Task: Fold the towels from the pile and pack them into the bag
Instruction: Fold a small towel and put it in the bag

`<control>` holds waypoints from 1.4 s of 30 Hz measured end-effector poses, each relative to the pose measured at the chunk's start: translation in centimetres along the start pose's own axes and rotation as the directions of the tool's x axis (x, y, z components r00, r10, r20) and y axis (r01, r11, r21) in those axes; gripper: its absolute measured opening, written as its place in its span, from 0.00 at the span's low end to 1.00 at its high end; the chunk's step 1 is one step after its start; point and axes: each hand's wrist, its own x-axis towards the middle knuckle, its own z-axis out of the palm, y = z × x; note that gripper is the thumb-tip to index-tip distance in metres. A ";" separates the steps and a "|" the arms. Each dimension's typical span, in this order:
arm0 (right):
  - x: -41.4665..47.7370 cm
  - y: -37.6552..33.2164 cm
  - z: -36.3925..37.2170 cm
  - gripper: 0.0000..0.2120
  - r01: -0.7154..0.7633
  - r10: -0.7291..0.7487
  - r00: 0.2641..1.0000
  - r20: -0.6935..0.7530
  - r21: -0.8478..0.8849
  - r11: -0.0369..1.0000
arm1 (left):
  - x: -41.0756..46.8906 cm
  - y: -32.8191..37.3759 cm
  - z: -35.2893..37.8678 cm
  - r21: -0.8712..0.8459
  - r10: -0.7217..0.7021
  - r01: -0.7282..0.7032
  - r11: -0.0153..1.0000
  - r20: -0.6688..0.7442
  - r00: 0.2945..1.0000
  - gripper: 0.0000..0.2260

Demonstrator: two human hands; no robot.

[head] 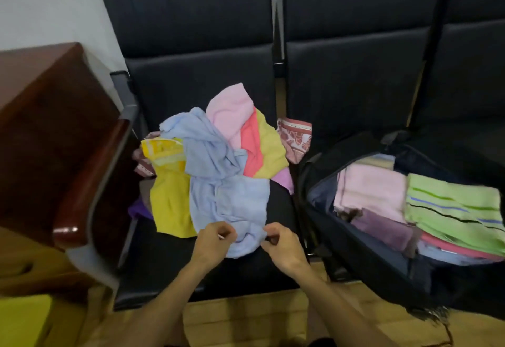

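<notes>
A pile of crumpled towels lies on the left black seat: light blue, yellow, pink, coral and patterned ones. The light blue towel hangs toward the seat's front. My left hand pinches its near edge on the left, and my right hand pinches the same edge on the right. An open black bag sits on the right seat. Inside it lie folded towels: a pink one, a green striped one and a purple one.
The black seats stand in a row against a white wall. A dark wooden cabinet and the seat's armrest stand at the left. A wooden floor lies below, with a yellow object at the bottom left.
</notes>
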 end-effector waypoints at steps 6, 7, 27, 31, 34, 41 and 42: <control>2.1 0.8 1.9 0.23 -0.164 0.164 0.986 0.016 -0.047 0.985 | 0.8 -1.0 1.5 0.046 -0.049 0.045 0.998 0.091 0.995 0.09; 2.5 1.0 2.3 0.22 -0.175 0.176 0.984 0.019 -0.053 0.983 | 0.9 -1.1 1.6 0.052 -0.067 0.061 0.997 0.103 0.992 0.15; 1.1 0.7 0.5 0.06 -0.192 0.188 0.981 0.048 0.112 0.975 | -0.9 -1.7 -1.4 0.290 0.146 -0.144 0.946 0.016 0.989 0.27; -0.9 -1.0 -0.9 0.09 -0.185 0.174 0.982 0.067 0.222 0.957 | -1.9 1.5 -3.9 0.141 0.195 -0.181 0.973 -0.094 0.976 0.25; -2.6 -1.8 -1.8 0.06 -0.222 0.190 0.966 0.173 0.186 0.957 | -3.0 4.0 -5.7 0.047 0.229 -0.225 0.973 -0.125 0.965 0.25; -5.1 -5.9 -5.0 0.15 -0.015 0.016 0.988 0.152 -0.008 1.000 | -4.7 10.5 -10.0 0.150 0.393 -0.375 0.915 -0.112 0.913 0.21; -5.5 -7.6 -5.9 0.12 0.063 -0.069 0.994 0.084 0.070 0.996 | -5.2 11.8 -10.8 0.177 0.436 -0.419 0.891 -0.076 0.896 0.15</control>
